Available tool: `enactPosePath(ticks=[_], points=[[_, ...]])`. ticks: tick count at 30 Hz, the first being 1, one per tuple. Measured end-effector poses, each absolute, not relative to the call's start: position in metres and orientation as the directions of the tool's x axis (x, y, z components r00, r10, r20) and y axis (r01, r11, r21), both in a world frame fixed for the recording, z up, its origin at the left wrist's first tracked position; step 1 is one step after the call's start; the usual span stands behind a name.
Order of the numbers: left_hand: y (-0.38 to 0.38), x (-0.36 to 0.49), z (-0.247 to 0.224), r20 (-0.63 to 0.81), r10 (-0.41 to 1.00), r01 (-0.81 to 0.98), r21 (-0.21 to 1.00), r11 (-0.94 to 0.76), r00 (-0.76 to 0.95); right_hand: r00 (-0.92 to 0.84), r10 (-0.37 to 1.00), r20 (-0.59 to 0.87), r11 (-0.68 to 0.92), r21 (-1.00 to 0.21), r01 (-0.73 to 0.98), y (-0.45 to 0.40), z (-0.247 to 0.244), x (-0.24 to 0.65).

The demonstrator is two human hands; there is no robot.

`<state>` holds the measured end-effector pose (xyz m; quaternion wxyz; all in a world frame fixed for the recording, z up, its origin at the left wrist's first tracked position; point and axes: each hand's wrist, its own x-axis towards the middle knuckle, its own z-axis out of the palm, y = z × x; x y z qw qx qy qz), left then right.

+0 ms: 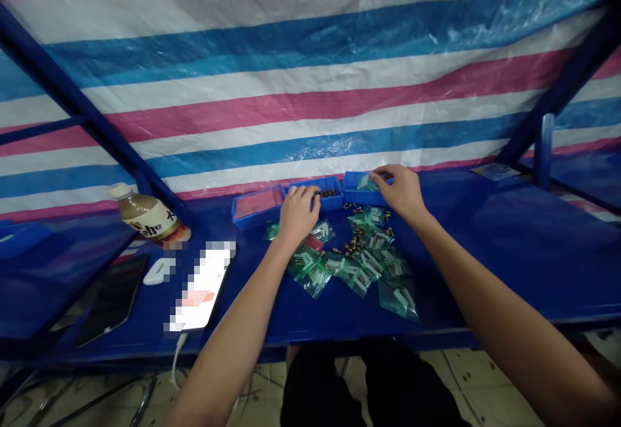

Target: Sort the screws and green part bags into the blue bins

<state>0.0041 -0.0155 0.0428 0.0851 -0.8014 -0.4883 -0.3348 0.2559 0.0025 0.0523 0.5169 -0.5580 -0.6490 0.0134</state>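
My left hand [299, 212] reaches over the front edge of the middle blue bin [332, 203], which holds small dark metal parts; its fingers are bent, and whatever the tips hold is too small to make out. At the right blue bin [348, 189], my right hand [398, 189] pinches a small green-tinted bag [367, 183]. The left blue bin [242, 221] has something flat and pink in it. Between my forearms lie several green-tinted bags [356, 275] with white and metal pieces inside, and loose brass-coloured parts [356, 244] are scattered among them.
Left on the blue table [466, 246] are a bottle [150, 217], a white case [156, 272], a dark phone [115, 294] and a lit phone [206, 288] with a cable. Striped sheeting [310, 103] hangs behind, between blue frame posts. A flat packet [495, 171] lies back right.
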Motion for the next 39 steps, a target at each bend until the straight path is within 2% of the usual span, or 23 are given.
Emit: enactPosePath(ticks=[2,4,8,11,14,17,20,23,25,28,32,36,39], points=[[-0.016,0.004,0.044,0.619,0.739,0.857,0.201,-0.474,0.264,0.059,0.695,0.716,0.41,-0.463,0.786,0.0,0.053,0.252],[-0.018,0.004,0.046,0.625,0.752,0.878,0.219,-0.425,0.208,-0.123,0.696,0.707,0.524,-0.384,0.76,-0.005,0.052,0.241],[-0.019,0.002,0.048,0.637,0.762,0.909,0.239,-0.342,0.119,-0.594,0.638,0.489,0.763,-0.297,0.574,-0.021,0.04,0.206],[-0.018,0.001,0.048,0.638,0.766,0.915,0.255,-0.312,0.084,-0.693,0.619,0.369,0.785,-0.269,0.558,-0.027,0.029,0.189],[-0.018,0.001,0.047,0.636,0.766,0.912,0.255,-0.321,0.091,-0.671,0.661,0.336,0.75,-0.341,0.567,-0.027,0.027,0.185],[-0.017,0.002,0.047,0.638,0.761,0.905,0.247,-0.346,0.117,-0.593,0.744,0.308,0.649,-0.543,0.533,-0.025,0.031,0.188],[-0.018,0.002,0.048,0.646,0.75,0.885,0.256,-0.388,0.142,-0.511,0.817,0.268,0.498,-0.774,0.391,-0.021,0.036,0.195],[-0.018,0.003,0.05,0.618,0.748,0.79,0.322,-0.522,0.242,-0.432,0.853,0.295,0.409,-0.89,0.201,-0.017,0.041,0.205],[-0.018,0.004,0.05,0.573,0.756,0.668,0.431,-0.607,0.317,-0.342,0.877,0.337,0.399,-0.908,0.129,-0.014,0.044,0.211],[-0.017,0.006,0.049,0.509,0.785,0.543,0.572,-0.615,0.353,-0.195,0.902,0.385,0.406,-0.911,0.08,-0.01,0.045,0.216],[-0.014,0.007,0.046,0.493,0.806,0.5,0.633,-0.591,0.329,-0.147,0.91,0.388,0.397,-0.917,0.038,-0.008,0.043,0.216],[-0.012,0.006,0.046,0.473,0.821,0.444,0.69,-0.571,0.319,-0.234,0.865,0.444,0.491,-0.844,0.214,-0.014,0.048,0.212],[-0.012,0.006,0.048,0.46,0.828,0.433,0.707,-0.56,0.32,-0.339,0.853,0.398,0.506,-0.791,0.344,-0.018,0.053,0.212]])
